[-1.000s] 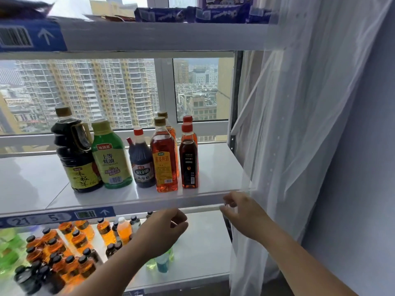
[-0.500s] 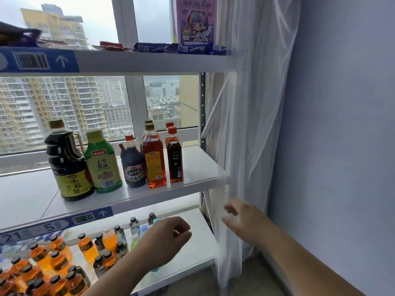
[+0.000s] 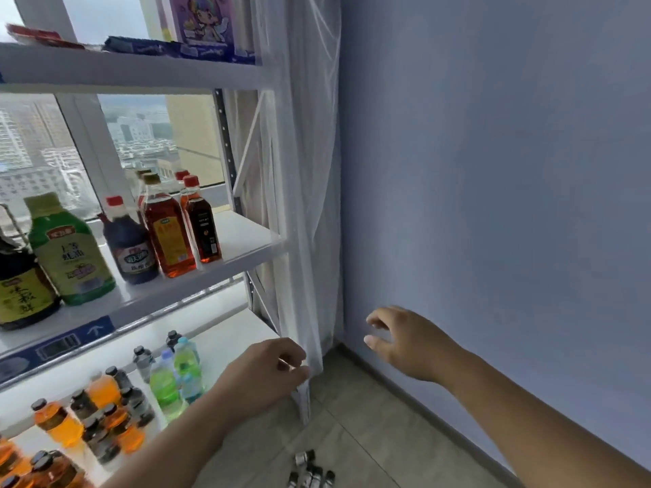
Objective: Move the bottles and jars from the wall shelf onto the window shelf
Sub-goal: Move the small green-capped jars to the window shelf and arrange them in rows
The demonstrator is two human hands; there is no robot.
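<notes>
The window shelf (image 3: 246,241) carries seven bottles in a cluster at the left and middle of its white board. There is one black jug (image 3: 21,287) with a handle, cut by the frame's edge. Beside it stands one green bottle (image 3: 67,255) and one navy bottle (image 3: 130,248) with a red cap. Two amber bottles (image 3: 169,237) of orange-brown liquid stand one behind the other. Two dark red-capped bottles (image 3: 203,227) are lined up the same way.

The lower shelf (image 3: 225,343) holds many small drinks (image 3: 58,422), orange, green and dark, too crowded to count. The top shelf (image 3: 123,70) bears a cartoon box (image 3: 208,22) and flat packets. A few small vials (image 3: 310,473) lie on the tiled floor (image 3: 370,417).

The left hand (image 3: 267,371) has its grip curled into a loose fist around nothing, its knuckles at the hem of the white curtain (image 3: 306,170). The right hand (image 3: 408,343) has a slack, spread grip and holds nothing before the blue wall (image 3: 493,170). Tower blocks show through the window (image 3: 141,135).
</notes>
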